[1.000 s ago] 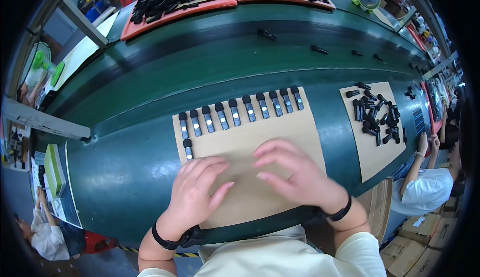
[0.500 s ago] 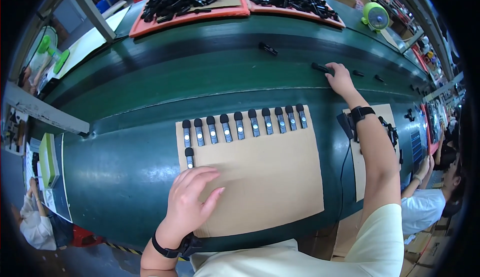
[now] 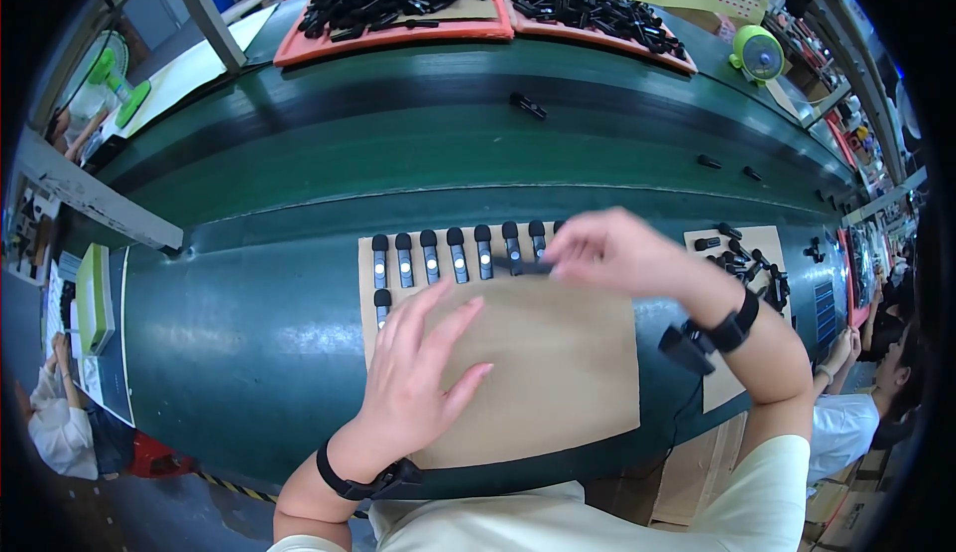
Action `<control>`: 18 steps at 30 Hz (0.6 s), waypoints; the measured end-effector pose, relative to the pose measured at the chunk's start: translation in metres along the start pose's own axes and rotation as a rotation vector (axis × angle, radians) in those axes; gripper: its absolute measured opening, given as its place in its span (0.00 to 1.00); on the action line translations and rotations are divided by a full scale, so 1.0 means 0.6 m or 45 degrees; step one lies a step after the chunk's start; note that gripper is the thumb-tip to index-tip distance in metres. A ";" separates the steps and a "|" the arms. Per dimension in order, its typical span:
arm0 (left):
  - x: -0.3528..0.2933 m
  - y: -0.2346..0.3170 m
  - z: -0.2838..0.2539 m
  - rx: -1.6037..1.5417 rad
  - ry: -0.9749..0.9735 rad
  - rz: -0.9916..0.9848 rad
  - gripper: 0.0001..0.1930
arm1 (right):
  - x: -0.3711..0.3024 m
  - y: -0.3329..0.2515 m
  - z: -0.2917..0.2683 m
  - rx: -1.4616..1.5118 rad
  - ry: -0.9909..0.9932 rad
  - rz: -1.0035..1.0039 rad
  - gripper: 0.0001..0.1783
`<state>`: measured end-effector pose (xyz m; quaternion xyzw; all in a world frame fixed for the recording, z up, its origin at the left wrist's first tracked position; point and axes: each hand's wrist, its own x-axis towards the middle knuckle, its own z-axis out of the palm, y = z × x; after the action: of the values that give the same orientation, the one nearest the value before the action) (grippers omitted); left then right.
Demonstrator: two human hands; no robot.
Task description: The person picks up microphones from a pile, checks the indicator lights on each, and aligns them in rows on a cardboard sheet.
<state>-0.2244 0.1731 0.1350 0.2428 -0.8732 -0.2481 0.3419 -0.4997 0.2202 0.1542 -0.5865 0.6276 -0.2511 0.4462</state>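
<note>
A brown cardboard sheet (image 3: 548, 383) lies on the green bench in front of me. Along its far edge stands a row of small wireless microphones (image 3: 429, 258), dark grey with black foam tops and a light round spot. One more microphone (image 3: 382, 303) begins a second row at the left, partly covered by my left hand (image 3: 418, 378). That hand hovers over the sheet, fingers spread, holding nothing. Above the row's right part, my right hand (image 3: 615, 253) pinches a dark microphone (image 3: 523, 266), blurred by motion. The row's right end is hidden behind it.
Two orange trays (image 3: 488, 29) heaped with black microphones stand at the far side. A lone microphone (image 3: 529, 105) lies on the green belt (image 3: 398, 144). At right, a smaller cardboard (image 3: 712, 388) bears several black pieces. A co-worker (image 3: 846, 423) sits beyond it.
My right hand has come back from the far belt toward the sheet, carrying the microphone it was grasping there. My left hand has shifted slightly right, its fingers spreading.
</note>
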 end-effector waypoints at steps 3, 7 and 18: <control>-0.007 -0.003 0.002 -0.044 -0.042 0.053 0.15 | -0.021 -0.047 0.064 0.010 -0.157 -0.059 0.10; -0.045 -0.033 -0.007 -0.131 -0.183 0.110 0.14 | -0.015 -0.066 0.087 0.073 -0.337 -0.042 0.10; -0.088 -0.068 0.014 -0.298 -0.295 -0.093 0.13 | 0.236 0.025 -0.095 -0.924 0.332 -0.003 0.13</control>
<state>-0.1859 0.1756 0.0801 0.2027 -0.8625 -0.3867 0.2558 -0.5439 0.0754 0.1311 -0.6700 0.7265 -0.0856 0.1258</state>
